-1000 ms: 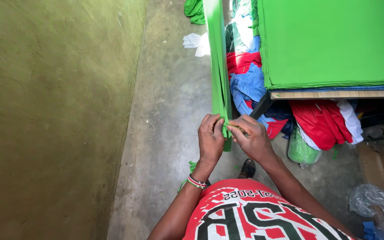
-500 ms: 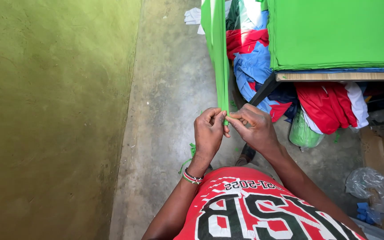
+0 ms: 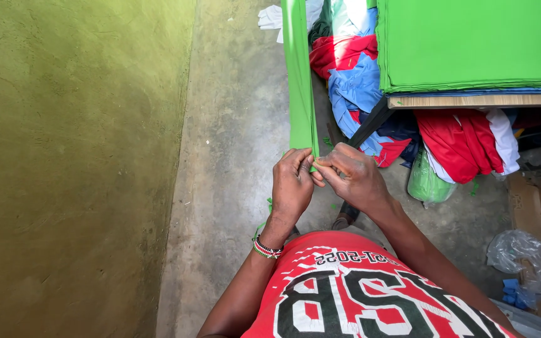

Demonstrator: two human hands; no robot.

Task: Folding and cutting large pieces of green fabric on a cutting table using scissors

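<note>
Compared with 0.5 s ago, both hands sit about where they were, pinch unchanged; view only shifted slightly. Left hand (image 3: 292,188) grasps the near end of the green fabric strip (image 3: 300,81), fingers curled around its edge. Right hand (image 3: 355,178) pinches the same end from the other side, fingertips touching the left hand's. Strip runs taut away from the hands, beside the surface (image 3: 477,100), which carries a stack of green cloth (image 3: 471,40). Red and blue garments (image 3: 358,69) heaped under the surface on the concrete floor (image 3: 233,125); green wall (image 3: 64,169) on the left. Judgement: to do this well, keep the 2 edges aligned at the pinch, keep the strip tensioned and straight, no twist.
</note>
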